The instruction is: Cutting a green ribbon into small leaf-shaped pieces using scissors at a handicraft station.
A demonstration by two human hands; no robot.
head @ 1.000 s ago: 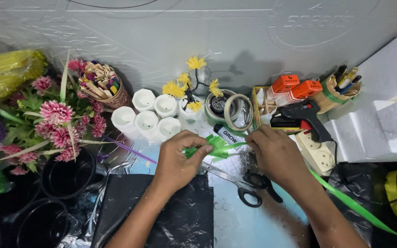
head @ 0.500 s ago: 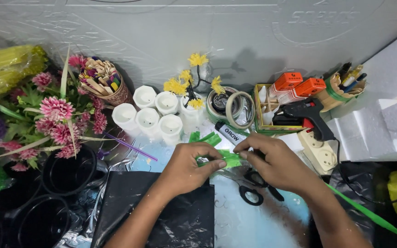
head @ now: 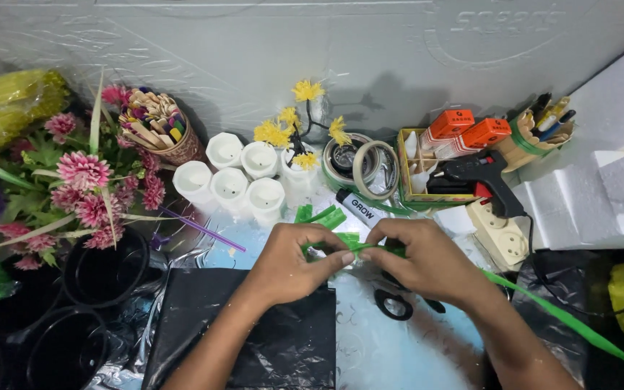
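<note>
Green ribbon strip [head: 543, 307] pinched between both hands, dead centre of the worktable.

Head view: left hand [head: 290, 263] and right hand [head: 427, 260] meet thumb to thumb, fingers closed narrow on the strip's folded end. Its long axis trails away down to the right, past the right wrist, so the right hand is nearer the loose length. Black scissors [head: 395, 303] lie just under the right hand.

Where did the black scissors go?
In the head view, the scissors lie on the table just under the person's right hand, right of the black plastic sheet. Only the handle loops show.
</note>
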